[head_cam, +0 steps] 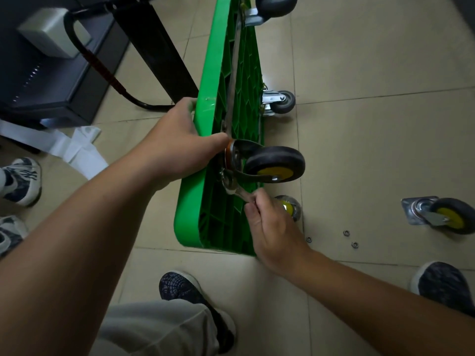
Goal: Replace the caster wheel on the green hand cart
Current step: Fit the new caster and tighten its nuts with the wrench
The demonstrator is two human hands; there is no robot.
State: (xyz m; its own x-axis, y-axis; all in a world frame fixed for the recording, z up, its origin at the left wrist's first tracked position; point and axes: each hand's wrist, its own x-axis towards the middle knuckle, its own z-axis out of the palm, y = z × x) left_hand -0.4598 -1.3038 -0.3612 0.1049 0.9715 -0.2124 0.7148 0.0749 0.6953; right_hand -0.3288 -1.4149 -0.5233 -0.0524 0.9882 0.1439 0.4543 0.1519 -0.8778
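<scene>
While the left hand grips the rim of the upended green hand cart, a mounted caster wheel juts out just right of its thumb; below that the right hand pinches a wrench set at the wheel's plate, a loose caster lying well to its right

A black table leg stands on the tiled floor. Left of it sits a grey box. Nearer than it lie crumpled white paper and a patterned sneaker.
</scene>
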